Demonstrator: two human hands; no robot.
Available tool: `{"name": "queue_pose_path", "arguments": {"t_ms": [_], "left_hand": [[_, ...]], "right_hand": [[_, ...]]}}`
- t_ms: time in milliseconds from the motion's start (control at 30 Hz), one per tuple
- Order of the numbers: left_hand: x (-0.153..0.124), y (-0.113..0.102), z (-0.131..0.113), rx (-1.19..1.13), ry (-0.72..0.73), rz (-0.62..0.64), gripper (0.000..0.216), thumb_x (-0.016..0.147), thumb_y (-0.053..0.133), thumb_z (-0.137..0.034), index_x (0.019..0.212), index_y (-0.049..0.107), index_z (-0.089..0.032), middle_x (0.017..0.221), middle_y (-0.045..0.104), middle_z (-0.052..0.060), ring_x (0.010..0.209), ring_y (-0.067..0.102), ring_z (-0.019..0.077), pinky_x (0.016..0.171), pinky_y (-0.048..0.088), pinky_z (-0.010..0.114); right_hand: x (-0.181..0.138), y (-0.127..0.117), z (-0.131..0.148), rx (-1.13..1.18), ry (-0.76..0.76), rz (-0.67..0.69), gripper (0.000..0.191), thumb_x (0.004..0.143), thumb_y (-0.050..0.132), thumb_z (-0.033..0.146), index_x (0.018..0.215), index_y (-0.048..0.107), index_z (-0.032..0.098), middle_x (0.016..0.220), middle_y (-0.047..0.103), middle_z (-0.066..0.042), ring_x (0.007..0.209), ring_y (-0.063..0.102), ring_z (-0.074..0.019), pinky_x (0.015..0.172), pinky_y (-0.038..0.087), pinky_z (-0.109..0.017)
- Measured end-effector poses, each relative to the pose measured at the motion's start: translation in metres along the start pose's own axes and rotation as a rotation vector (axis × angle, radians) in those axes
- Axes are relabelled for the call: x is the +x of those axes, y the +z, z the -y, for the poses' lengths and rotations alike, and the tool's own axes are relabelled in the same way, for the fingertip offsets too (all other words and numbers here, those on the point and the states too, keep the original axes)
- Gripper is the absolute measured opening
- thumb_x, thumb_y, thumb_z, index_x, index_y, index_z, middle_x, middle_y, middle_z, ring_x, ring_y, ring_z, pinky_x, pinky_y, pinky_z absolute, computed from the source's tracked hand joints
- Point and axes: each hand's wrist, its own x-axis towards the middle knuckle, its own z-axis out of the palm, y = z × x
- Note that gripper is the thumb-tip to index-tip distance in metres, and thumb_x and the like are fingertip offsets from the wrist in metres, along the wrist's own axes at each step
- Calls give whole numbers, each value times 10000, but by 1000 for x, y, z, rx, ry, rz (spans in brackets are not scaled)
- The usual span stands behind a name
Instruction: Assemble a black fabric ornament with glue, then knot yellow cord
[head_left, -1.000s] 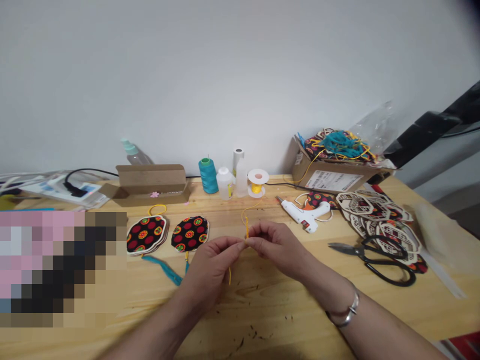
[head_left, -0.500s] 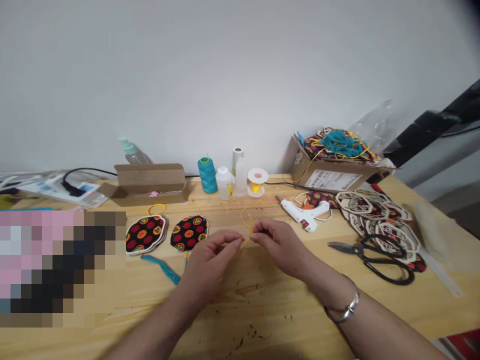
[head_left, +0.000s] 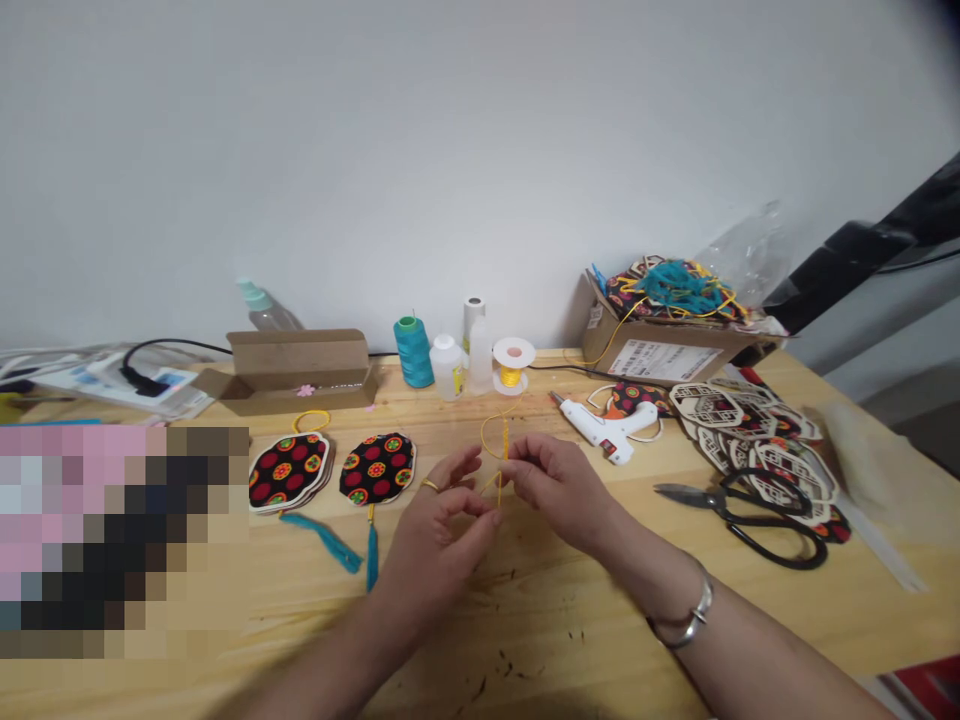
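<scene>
A thin yellow cord (head_left: 505, 437) runs through the fingertips of my right hand (head_left: 551, 490), which pinch it, and a short doubled piece sticks up above them. Lower down, strands of it pass to my left hand (head_left: 442, 525), whose thumb and a finger close at the cord while the index finger stands apart. The cord's slack curves back toward a white spool (head_left: 514, 352) wound with yellow. To the left lie a patterned octagonal fabric piece (head_left: 377, 468) with a teal tassel (head_left: 372, 558) and a stack of similar pieces (head_left: 289, 472).
On the right are a white glue gun (head_left: 611, 428), black-handled scissors (head_left: 757, 510), lattice-patterned pieces (head_left: 784, 470) and a filled cardboard box (head_left: 652, 350). Behind stand a teal thread cone (head_left: 413, 352), bottles (head_left: 448, 368) and an open narrow box (head_left: 300, 355). A pixelated area covers the left edge.
My left hand has shifted slightly down and its fingers have spread from their pinch near the right fingertips. Strands of cord now show between the hands. The right hand stays almost in place.
</scene>
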Motion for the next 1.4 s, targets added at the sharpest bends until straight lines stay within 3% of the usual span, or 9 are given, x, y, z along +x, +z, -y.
{"name": "queue_pose_path", "arguments": {"t_ms": [167,267,500,700,967,1133,1400], "left_hand": [[0,0,-2,-25,-23,41,182,713,598,-227,535,605,-191,1240,527,74,1122,488,233,972,334,371],[-1,-1,-4,-13,-23,59,174,721,595,-220,549,604,-192,1178,567,85,1159,451,239,970,324,367],[0,0,-3,-455,-104,35,121,731,598,-204,750,479,-202,1192,532,75,1067,527,191,898,402,335],[-1,-2,-4,-334,-180,96,236,781,555,-255,999,500,-185,723,617,-4,702,573,134,650,426,241],[3,-4,-5,-250,-135,62,150,739,582,-278,832,654,-185,796,663,21,722,564,157,627,406,233],[4,-7,-6,-248,-227,72,139,717,607,-307,718,657,-177,613,587,-26,491,427,84,457,299,195],[2,-7,-3,-433,-353,124,174,686,648,-341,708,640,-168,560,501,-60,418,315,41,396,208,173]], "right_hand": [[-2,5,5,412,141,135,128,713,556,265,651,512,162,511,447,59,415,318,-48,406,218,-189],[-3,7,9,499,180,164,122,692,562,246,651,490,157,551,514,40,410,327,-36,398,199,-183],[-2,6,5,321,100,103,156,694,555,249,593,466,171,489,418,67,418,325,-51,415,243,-196],[-2,6,0,79,25,92,125,717,540,222,608,532,159,536,478,39,498,401,-74,470,304,-199],[-2,4,3,48,-13,93,108,718,550,205,620,561,161,532,491,45,505,416,-77,492,325,-196],[-2,3,4,89,11,113,101,700,564,208,614,562,156,536,509,39,506,421,-75,481,322,-193],[-2,0,8,234,129,193,119,669,593,256,632,543,155,456,460,66,408,338,-45,401,237,-185]]}}
